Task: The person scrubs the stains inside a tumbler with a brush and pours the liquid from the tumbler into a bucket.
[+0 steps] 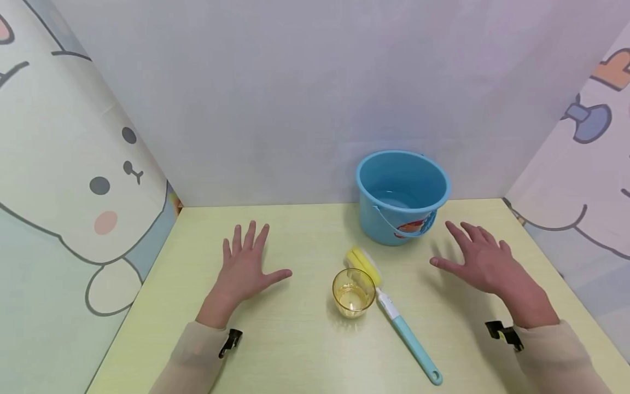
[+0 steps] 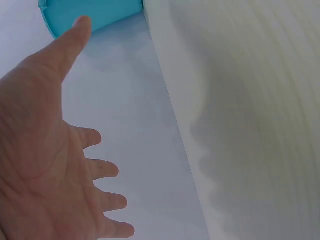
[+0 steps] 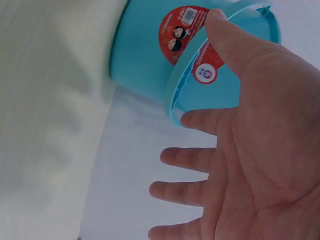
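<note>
Left hand and right hand spread, empty; only the head view shows glass and brush, nearer the tabletop's front edge than the bucket, whose barcode only the right wrist view shows

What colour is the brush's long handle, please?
The brush's handle is light blue, with a white section near the sponge; the head view shows it best.
</note>
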`<state>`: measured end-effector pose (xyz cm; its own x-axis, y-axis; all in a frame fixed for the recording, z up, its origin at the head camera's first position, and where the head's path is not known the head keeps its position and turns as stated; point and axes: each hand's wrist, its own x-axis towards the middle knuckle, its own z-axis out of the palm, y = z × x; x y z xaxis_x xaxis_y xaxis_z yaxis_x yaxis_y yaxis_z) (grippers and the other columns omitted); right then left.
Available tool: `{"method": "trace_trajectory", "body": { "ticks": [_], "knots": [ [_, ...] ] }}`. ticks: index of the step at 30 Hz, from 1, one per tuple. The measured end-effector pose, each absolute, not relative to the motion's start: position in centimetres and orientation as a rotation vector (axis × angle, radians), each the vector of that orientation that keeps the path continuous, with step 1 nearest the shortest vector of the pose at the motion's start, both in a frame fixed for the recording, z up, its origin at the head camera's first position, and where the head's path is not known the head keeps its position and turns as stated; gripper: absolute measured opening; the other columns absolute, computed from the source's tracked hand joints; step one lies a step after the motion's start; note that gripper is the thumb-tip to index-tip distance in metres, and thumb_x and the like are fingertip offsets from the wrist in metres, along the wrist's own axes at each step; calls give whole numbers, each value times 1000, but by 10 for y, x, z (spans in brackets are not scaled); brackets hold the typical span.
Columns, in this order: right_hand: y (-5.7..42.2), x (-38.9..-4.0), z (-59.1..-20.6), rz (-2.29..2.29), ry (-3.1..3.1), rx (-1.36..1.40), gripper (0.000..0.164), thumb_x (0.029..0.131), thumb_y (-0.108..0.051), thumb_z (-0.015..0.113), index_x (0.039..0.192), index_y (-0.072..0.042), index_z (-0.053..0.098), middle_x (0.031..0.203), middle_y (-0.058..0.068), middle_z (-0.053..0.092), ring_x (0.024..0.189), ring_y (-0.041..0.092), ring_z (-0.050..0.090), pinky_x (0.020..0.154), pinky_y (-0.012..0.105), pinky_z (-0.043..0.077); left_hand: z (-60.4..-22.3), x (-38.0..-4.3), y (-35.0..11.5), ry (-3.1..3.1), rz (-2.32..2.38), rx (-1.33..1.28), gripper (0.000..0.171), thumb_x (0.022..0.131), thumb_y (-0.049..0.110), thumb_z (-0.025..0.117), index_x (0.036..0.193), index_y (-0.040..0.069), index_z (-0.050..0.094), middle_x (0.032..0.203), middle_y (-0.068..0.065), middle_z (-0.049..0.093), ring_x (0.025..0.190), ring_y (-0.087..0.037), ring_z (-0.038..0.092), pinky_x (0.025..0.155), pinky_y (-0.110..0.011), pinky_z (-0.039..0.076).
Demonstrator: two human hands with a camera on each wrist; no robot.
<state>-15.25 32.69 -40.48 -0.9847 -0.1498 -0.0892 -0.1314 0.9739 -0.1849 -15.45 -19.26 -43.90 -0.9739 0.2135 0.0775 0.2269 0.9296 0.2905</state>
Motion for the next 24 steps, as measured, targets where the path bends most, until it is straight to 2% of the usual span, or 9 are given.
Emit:
{"method": "trace_trajectory", "body": {
  "ticks": [10,18,24],
  "knots": [
    [306,-136,-393,-230,3014,-360,113,90,-85,56,164,-3,33,156,35,37,137,63,36,97,82,39,-436,-148,-177,-3016,-454,-453,126,79,84,71,172,19,17,177,-16,10,160,-47,-1,123,-72,4],
    [289,-121,-389,-268,3022,-487,113,87,-89,53,160,-4,43,150,29,49,131,56,49,96,73,48,-433,-141,-164,-2993,-546,-587,125,78,80,76,171,18,21,176,-14,15,161,-45,6,124,-69,13],
    [277,-110,-393,-284,3022,-574,105,87,-85,61,155,-6,49,141,23,57,124,47,58,93,64,55,-435,-139,-152,-2978,-673,-710,124,76,79,80,169,17,26,174,-13,24,160,-40,15,126,-60,22]
  ]
}}
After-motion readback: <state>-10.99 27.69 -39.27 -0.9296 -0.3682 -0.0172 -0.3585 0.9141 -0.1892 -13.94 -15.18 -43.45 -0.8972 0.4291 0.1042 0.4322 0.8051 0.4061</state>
